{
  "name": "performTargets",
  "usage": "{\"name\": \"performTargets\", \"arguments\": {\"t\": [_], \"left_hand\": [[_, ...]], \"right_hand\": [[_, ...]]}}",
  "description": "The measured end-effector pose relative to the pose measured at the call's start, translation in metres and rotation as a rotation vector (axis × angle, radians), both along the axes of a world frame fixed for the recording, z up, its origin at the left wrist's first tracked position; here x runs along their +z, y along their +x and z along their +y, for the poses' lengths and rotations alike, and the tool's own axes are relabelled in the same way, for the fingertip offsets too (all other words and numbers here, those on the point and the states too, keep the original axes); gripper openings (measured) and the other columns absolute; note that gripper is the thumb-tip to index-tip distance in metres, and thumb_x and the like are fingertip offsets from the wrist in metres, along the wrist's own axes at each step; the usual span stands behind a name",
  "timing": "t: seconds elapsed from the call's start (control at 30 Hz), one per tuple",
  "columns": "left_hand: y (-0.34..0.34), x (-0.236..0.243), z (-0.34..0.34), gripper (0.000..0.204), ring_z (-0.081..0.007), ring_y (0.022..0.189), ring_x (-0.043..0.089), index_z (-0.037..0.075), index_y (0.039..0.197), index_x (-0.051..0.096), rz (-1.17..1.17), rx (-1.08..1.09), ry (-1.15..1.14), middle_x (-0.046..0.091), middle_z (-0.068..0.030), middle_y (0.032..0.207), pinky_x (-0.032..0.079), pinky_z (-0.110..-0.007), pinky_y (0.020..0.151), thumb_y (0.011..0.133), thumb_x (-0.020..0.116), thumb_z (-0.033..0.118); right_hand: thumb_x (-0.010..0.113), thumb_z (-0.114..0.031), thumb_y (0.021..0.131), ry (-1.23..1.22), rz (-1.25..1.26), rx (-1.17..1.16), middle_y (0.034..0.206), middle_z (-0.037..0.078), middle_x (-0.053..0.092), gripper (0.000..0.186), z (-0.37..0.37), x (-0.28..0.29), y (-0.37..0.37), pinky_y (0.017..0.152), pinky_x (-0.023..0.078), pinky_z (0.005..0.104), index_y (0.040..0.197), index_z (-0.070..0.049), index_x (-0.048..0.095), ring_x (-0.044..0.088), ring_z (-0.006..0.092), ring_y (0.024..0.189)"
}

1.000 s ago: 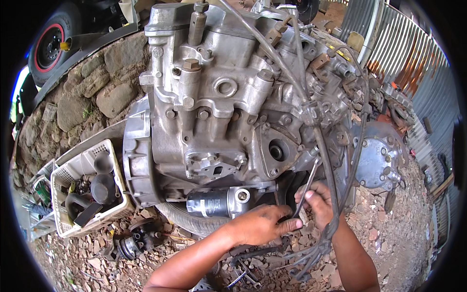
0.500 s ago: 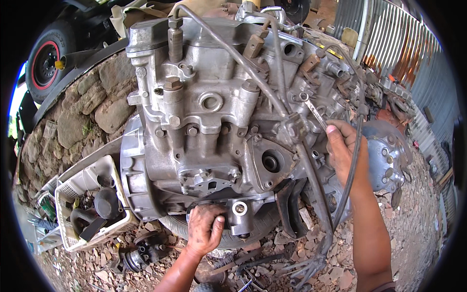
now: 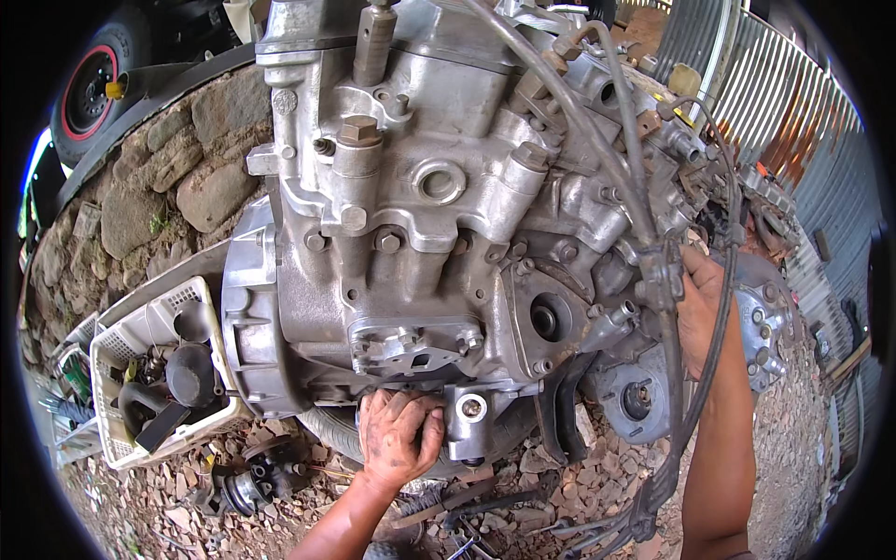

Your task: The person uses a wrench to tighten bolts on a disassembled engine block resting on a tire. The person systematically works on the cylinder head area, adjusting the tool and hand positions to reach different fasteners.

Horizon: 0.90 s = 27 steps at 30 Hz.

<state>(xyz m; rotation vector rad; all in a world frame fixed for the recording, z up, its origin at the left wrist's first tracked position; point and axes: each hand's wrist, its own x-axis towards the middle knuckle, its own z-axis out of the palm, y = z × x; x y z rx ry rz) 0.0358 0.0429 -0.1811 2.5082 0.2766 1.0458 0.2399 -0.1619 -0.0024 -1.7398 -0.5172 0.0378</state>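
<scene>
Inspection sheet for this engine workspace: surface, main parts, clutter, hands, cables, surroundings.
Surface: ground strewn with rubble.
Main parts: grey metal engine; silver housing low on its near side; tyre below.
Clutter: white crate of parts; dark loose part on the ground.
Hands: left hand curled left of the housing, contact hidden; right hand at the engine's right side, fingertips hidden.
Cables: dark cables bunched low; one crosses the right forearm.
Surroundings: stone wall, red-ringed wheel, corrugated sheeting.
</scene>
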Motion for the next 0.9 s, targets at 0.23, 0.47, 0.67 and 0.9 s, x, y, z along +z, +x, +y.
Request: {"name": "performTargets", "arguments": {"t": [0.23,0.47,0.67,0.9], "left_hand": [[0.003,-0.004,-0.001,0.010,-0.0243,0.073,0.054,0.014,0.085,0.067,-0.060,0.037,0.033,0.064,-0.0016,0.082,0.039,-0.038,0.070,0.076,0.068,0.013],[0.007,-0.005,-0.003,0.009,-0.0248,0.072,0.054,0.014,0.085,0.067,-0.091,0.068,0.051,0.063,-0.0017,0.081,0.039,-0.038,0.069,0.076,0.066,0.014],[0.003,-0.003,-0.003,0.010,-0.0269,0.078,0.054,0.012,0.086,0.065,-0.053,0.060,0.032,0.063,-0.0043,0.085,0.039,-0.039,0.073,0.076,0.064,0.011],[0.003,-0.002,0.000,0.011,-0.0240,0.072,0.054,0.014,0.086,0.067,-0.082,0.042,0.044,0.062,-0.0019,0.081,0.039,-0.038,0.069,0.075,0.067,0.016]], "right_hand": [[0.044,-0.034,0.102,0.081,0.207,0.157,0.072,0.007,0.063,0.032,0.038,-0.020,-0.035,0.039,0.043,0.0227,0.103,-0.005,0.055,0.064,0.0162,0.054],[0.036,-0.030,0.104,0.576,0.599,0.686,0.113,0.020,0.066,0.031,0.078,-0.005,-0.035,0.060,0.056,0.0334,0.113,-0.007,0.054,0.070,0.0331,0.093],[0.034,-0.034,0.104,0.675,0.612,0.759,0.104,0.016,0.070,0.034,0.074,-0.015,-0.034,0.067,0.059,0.0403,0.109,-0.009,0.056,0.071,0.0330,0.089],[0.041,-0.038,0.101,0.290,0.154,0.382,0.062,0.006,0.052,0.032,0.035,-0.023,-0.044,0.044,0.049,0.0311,0.097,-0.007,0.049,0.058,0.0189,0.049]]}}
